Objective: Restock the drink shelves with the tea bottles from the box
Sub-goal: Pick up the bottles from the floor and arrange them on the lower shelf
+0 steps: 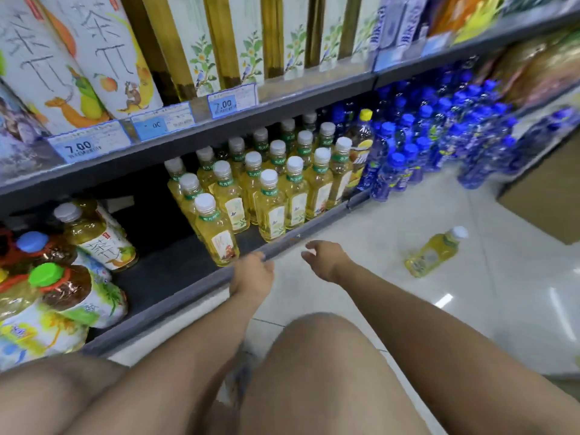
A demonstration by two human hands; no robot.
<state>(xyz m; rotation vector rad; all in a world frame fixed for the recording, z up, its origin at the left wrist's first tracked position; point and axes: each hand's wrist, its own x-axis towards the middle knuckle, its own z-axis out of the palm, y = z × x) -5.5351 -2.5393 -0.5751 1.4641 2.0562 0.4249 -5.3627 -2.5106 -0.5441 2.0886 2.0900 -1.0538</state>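
Several yellow tea bottles with white caps stand in rows on the bottom shelf. The nearest one stands at the row's front left. One more tea bottle stands alone on the floor to the right. My left hand hovers at the shelf's front edge just right of the nearest bottle, fingers loosely curled, holding nothing. My right hand hangs beside it over the floor, fingers apart and empty. No box shows clearly.
Larger tea bottles and colour-capped bottles fill the shelf's left end. Blue drink bottles crowd the right. Tall cartons stand on the upper shelf with price tags. A brown cardboard surface lies at far right. My knees fill the foreground.
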